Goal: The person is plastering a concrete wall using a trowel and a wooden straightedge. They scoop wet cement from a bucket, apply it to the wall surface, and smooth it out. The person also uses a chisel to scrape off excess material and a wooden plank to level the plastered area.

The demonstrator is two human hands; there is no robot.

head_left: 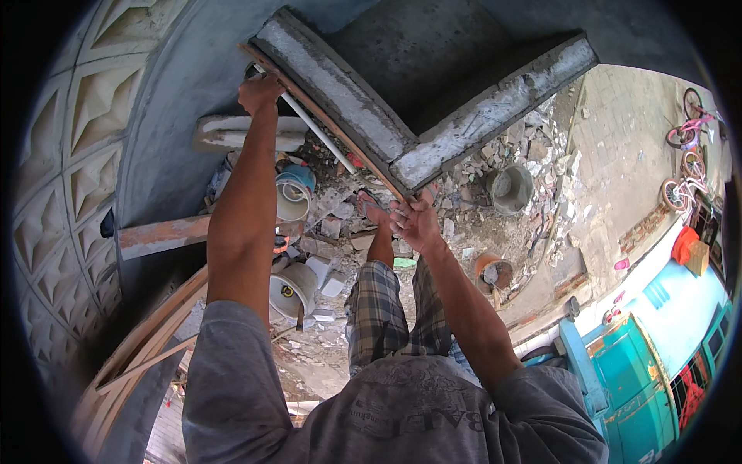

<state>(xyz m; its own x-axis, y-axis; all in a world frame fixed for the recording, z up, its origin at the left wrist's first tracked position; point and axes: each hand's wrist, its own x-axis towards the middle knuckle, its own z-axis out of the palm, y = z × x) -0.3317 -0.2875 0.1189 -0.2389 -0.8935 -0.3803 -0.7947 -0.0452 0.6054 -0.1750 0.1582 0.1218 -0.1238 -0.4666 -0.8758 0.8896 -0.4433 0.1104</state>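
Broken grey concrete rubble [533, 166] covers the ground below. A grey metal bucket [510, 188] stands among it, an orange round pot [493, 272] nearer the wall. White plastic buckets [292, 288] sit leftward. Small pink bicycles [688, 166] lean far right, beside a teal painted gate [641, 371].

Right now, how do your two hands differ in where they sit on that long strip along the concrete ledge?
The left hand is raised high, arm stretched out, closed around the far end of the wooden strip. The right hand sits lower and nearer, fingers spread against the strip's near end at the concrete ledge corner. Both touch the same strip, held along the ledge's edge.
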